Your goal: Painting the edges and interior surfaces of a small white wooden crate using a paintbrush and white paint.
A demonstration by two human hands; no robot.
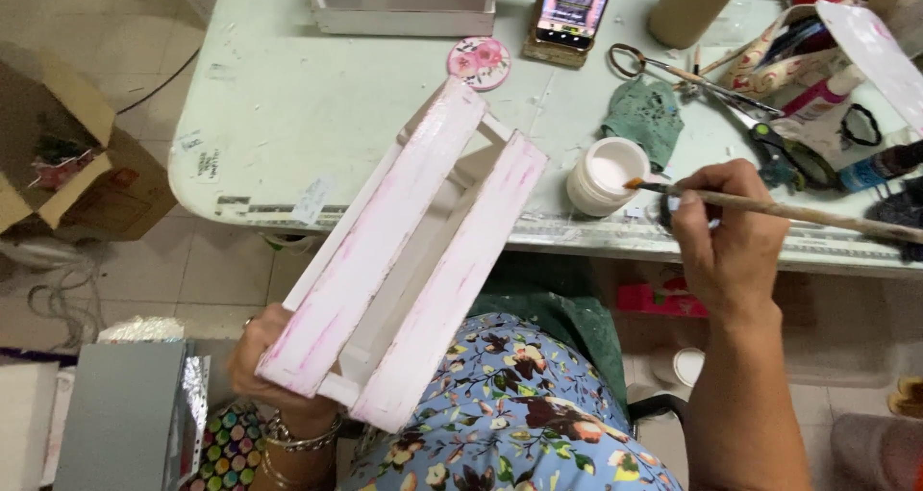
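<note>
My left hand (264, 361) grips the near end of a small wooden crate (404, 251) with slats streaked pale pink and white. The crate tilts up from my lap, its far end resting against the table edge. My right hand (726, 236) holds a long paintbrush (769, 207), its orange tip at the rim of a small open jar of pale pink paint (608, 174) standing near the table's front edge.
The pale green table (288, 97) carries a phone on a stand (574, 10), a round floral coaster (479, 63), a green rag (642, 116), scissors (692, 77), a cardboard tube (692, 5) and another white crate (399, 0). A cardboard box (58, 154) sits on the floor at left.
</note>
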